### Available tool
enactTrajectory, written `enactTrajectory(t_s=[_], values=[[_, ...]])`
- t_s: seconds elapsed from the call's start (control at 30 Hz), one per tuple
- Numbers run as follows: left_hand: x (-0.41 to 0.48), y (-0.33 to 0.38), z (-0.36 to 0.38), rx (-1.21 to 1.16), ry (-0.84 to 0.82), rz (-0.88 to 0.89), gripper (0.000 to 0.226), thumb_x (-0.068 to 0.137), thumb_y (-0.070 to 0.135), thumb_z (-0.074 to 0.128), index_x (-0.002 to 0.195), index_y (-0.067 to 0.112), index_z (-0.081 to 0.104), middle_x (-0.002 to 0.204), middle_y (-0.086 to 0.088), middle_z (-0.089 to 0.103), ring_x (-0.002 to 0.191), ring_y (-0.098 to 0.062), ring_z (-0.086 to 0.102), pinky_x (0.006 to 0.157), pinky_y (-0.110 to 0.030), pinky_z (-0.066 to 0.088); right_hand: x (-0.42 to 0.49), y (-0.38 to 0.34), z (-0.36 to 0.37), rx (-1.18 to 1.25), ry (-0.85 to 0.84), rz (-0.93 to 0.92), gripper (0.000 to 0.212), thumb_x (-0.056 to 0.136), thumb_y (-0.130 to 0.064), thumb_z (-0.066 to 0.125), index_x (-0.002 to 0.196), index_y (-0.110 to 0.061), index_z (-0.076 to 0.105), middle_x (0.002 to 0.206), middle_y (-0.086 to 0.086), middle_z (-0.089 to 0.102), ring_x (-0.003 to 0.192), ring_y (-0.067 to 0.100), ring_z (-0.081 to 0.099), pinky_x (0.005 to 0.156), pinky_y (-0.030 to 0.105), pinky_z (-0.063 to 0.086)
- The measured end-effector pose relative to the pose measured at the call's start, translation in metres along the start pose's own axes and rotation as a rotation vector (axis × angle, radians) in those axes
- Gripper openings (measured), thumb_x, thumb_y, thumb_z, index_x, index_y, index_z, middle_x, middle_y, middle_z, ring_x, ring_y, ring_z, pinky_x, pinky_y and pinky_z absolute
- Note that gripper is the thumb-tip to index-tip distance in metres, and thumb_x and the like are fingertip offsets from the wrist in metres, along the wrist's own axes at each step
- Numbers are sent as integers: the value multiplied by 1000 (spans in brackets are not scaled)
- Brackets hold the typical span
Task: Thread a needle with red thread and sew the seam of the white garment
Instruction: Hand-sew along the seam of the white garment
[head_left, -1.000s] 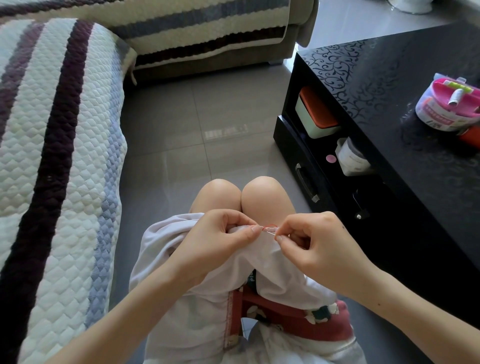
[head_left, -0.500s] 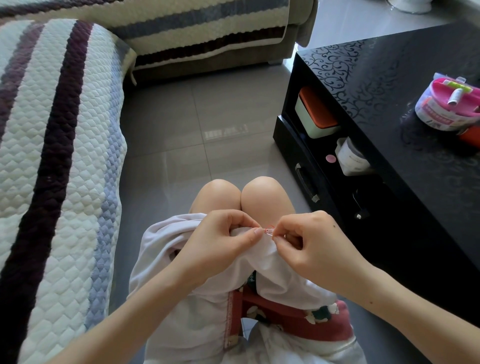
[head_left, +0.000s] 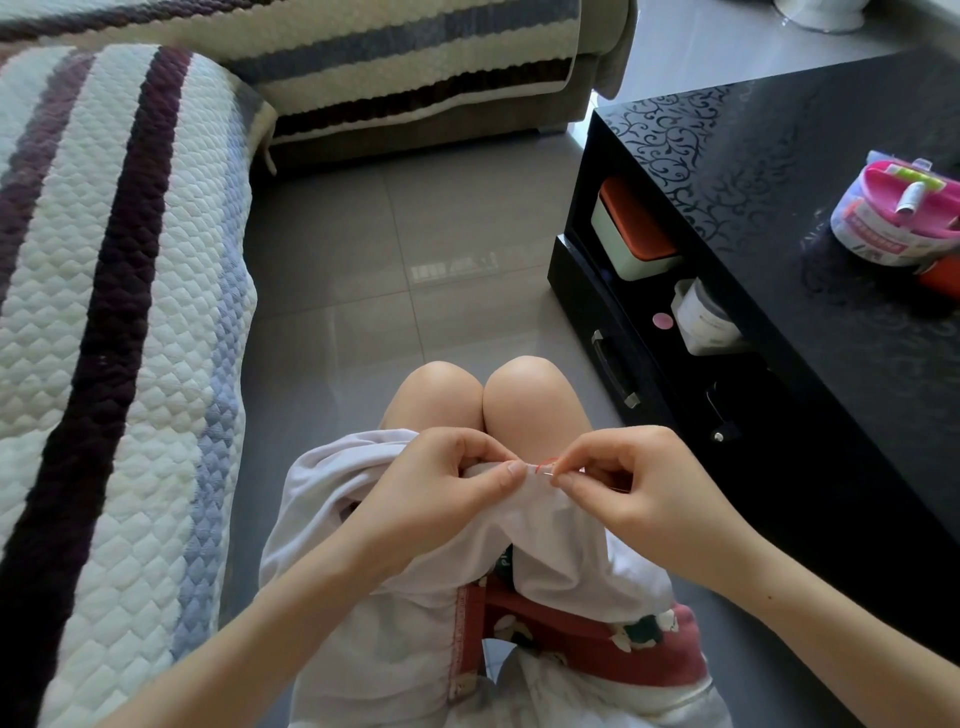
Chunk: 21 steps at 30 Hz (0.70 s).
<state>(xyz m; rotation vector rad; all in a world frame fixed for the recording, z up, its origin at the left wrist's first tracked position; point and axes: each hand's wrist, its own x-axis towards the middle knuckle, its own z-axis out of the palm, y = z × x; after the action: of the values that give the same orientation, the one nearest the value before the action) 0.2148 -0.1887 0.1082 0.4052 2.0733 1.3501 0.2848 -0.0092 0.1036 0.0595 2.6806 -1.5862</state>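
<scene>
The white garment (head_left: 374, 639) lies over my lap, bunched up toward my knees. My left hand (head_left: 441, 499) pinches its folded seam edge between thumb and forefinger. My right hand (head_left: 639, 493) pinches a thin needle (head_left: 544, 470) at the same edge, right beside the left fingertips. A short loop of red thread (head_left: 545, 460) shows at the seam between the two hands. The needle's tip is hidden in the fabric.
A black coffee table (head_left: 779, 218) stands to my right, with a pink sewing kit (head_left: 898, 213) on top and containers (head_left: 636, 234) on its shelf. A quilted striped sofa cover (head_left: 119, 322) lies at my left. Grey tiled floor (head_left: 395, 260) is ahead.
My right hand has shifted slightly left, closer to the left fingertips at the seam. The left hand keeps its pinch on the fabric.
</scene>
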Motion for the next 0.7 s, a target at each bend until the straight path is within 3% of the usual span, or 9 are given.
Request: enactTrajectory(t_s=[0.1, 0.17, 0.2, 0.33, 0.53, 0.7], values=[[1, 0, 1, -24, -19, -2, 15, 92, 19, 62, 86, 13, 74, 72, 14, 71, 72, 7, 61, 68, -9, 45, 1, -1, -3, 125, -11, 57, 10, 83, -16, 69, 75, -16, 74, 69, 19, 67, 68, 35, 65, 63, 48, 51], [2, -1, 0, -57, -55, -7, 15, 92, 18, 61, 88, 11, 74, 77, 11, 72, 76, 5, 61, 70, -11, 46, 2, -2, -5, 209, -35, 98, 7, 82, -16, 70, 77, -16, 74, 78, 27, 67, 82, 48, 63, 76, 59, 51], [2, -1, 0, -85, -73, -11, 16, 93, 18, 61, 89, 10, 74, 81, 7, 73, 78, 3, 62, 72, -12, 47, 2, -1, -6, 240, -48, 114, 8, 84, -11, 70, 78, -14, 75, 80, 25, 69, 85, 46, 64, 80, 57, 52], [3, -3, -2, -248, -148, -50, 16, 92, 16, 59, 92, 7, 72, 91, -3, 73, 87, -4, 63, 79, -16, 49, 0, -3, -8, 379, -79, 183, 13, 85, 6, 63, 82, -2, 73, 84, 6, 75, 90, 15, 71, 81, 23, 56], [3, -3, -5, -449, -240, -90, 24, 84, 25, 64, 93, 5, 72, 93, -8, 72, 89, -12, 64, 77, -19, 50, 0, -4, -6, 447, -93, 183, 13, 86, 3, 62, 83, -5, 73, 85, 9, 74, 92, 21, 70, 82, 29, 54], [3, -2, -4, -492, -237, -111, 15, 83, 25, 70, 82, 11, 74, 84, -6, 72, 80, -9, 65, 71, -17, 50, 3, -5, 1, 473, -138, 157, 12, 89, -1, 61, 82, -7, 70, 72, 3, 67, 71, 10, 63, 64, 17, 49]])
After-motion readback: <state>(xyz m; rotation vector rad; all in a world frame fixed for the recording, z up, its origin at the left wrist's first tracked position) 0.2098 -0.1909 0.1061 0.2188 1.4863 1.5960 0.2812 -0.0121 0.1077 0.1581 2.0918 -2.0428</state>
